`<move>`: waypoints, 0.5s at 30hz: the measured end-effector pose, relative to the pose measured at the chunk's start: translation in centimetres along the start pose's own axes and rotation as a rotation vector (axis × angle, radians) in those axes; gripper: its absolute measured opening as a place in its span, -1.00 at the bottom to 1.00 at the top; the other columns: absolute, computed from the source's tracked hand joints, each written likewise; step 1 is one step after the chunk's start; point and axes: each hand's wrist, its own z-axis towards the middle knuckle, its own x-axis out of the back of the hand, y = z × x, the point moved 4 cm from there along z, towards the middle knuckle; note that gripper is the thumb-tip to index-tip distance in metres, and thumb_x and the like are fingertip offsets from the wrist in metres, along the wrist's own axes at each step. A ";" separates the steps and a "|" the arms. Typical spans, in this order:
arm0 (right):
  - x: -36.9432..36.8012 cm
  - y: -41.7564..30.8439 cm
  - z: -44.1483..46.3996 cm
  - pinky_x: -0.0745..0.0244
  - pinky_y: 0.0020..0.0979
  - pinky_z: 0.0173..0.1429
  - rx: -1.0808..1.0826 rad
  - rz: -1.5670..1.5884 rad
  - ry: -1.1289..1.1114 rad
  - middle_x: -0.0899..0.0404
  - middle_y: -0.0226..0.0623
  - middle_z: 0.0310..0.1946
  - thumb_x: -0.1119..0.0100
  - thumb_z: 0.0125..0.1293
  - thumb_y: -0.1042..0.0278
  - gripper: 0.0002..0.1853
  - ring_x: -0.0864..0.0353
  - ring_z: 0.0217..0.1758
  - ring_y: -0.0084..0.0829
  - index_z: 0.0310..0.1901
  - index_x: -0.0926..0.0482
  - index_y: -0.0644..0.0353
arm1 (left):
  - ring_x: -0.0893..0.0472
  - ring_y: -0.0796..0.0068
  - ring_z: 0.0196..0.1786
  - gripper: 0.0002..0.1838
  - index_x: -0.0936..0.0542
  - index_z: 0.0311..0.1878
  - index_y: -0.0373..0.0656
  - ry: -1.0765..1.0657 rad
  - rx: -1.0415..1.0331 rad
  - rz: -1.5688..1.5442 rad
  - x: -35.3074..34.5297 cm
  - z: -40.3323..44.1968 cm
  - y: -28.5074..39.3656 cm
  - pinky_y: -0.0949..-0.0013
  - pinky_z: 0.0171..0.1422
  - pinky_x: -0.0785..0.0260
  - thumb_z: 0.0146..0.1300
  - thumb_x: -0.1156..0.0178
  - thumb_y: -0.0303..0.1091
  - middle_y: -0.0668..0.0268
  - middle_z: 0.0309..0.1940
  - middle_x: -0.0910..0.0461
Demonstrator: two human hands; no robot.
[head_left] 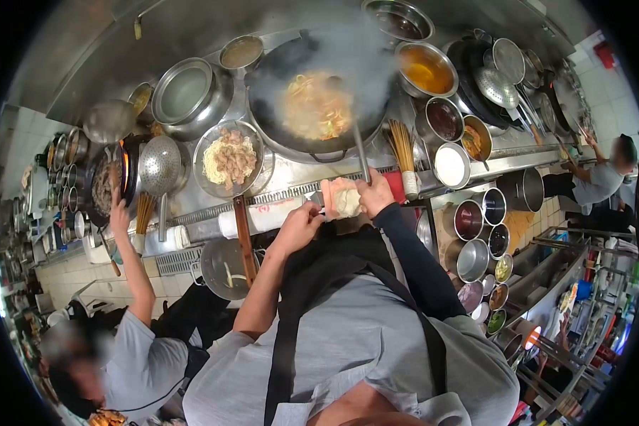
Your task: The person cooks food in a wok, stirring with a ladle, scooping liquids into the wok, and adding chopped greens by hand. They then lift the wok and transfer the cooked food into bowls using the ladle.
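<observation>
My right hand [377, 196] is closed around the long handle of a ladle [360, 150], which reaches up into a large wok [272, 135]. Steam rises over noodles [318, 106] with red and green bits in that wok. A folded pink and white cloth [342, 200] lies between my hands, against my right fingers. My left hand [302, 227] is pinched at the cloth's left edge; what its fingertips grip is too small to make out. Left of the wok, a strainer [263, 160] with a wooden handle holds pale noodles topped with meat pieces [236, 157].
Bamboo brushes [402, 153] stand right of the wok. Beyond are pots of orange liquid [427, 69], dark sauce [444, 118] and white contents [450, 165]. A perforated ladle [160, 165] rests at left. One co-worker [145, 341] reaches toward a wok over flame [106, 186]; another [607, 177] works far right.
</observation>
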 end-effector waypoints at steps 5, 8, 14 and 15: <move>3.9 -2.1 1.0 -0.40 -0.26 -0.52 -0.182 0.569 -0.281 -0.53 -0.23 -0.46 -0.11 0.48 0.34 -0.64 -0.53 -0.53 -0.37 0.21 -0.42 0.28 | -0.74 0.11 -0.11 -0.70 -0.57 0.06 -0.37 0.002 0.021 0.004 -0.2 -0.1 0.5 0.17 0.00 -0.55 0.43 -0.24 -0.32 -0.04 -0.16 -0.73; 4.4 -2.6 5.4 -0.60 -0.04 -0.17 0.622 -0.450 0.361 -0.68 0.14 -0.22 -0.18 0.41 0.28 -0.55 -0.70 -0.26 0.08 0.23 -0.46 0.36 | -0.74 0.13 -0.12 -0.70 -0.57 0.06 -0.36 0.014 0.067 -0.022 -0.4 -0.6 0.3 0.17 0.01 -0.55 0.44 -0.24 -0.32 -0.01 -0.16 -0.73; 0.6 -4.4 11.0 -0.44 -0.30 -0.48 -0.081 0.405 -0.256 -0.53 -0.25 -0.47 -0.13 0.50 0.36 -0.65 -0.53 -0.54 -0.38 0.23 -0.47 0.28 | -0.71 0.24 -0.12 -0.69 -0.55 0.12 -0.35 -0.025 0.087 0.024 -1.8 -0.5 1.0 0.23 0.05 -0.54 0.45 -0.26 -0.34 0.05 -0.12 -0.71; 0.4 -5.6 9.1 -0.20 -0.50 -0.59 -0.102 0.436 -0.298 -0.31 -0.53 -0.53 -0.07 0.56 0.42 -0.73 -0.28 -0.60 -0.69 0.22 -0.45 0.21 | -0.71 0.24 -0.12 -0.69 -0.55 0.12 -0.35 -0.038 0.089 0.027 -2.0 -0.5 1.6 0.23 0.04 -0.54 0.45 -0.26 -0.34 0.05 -0.12 -0.71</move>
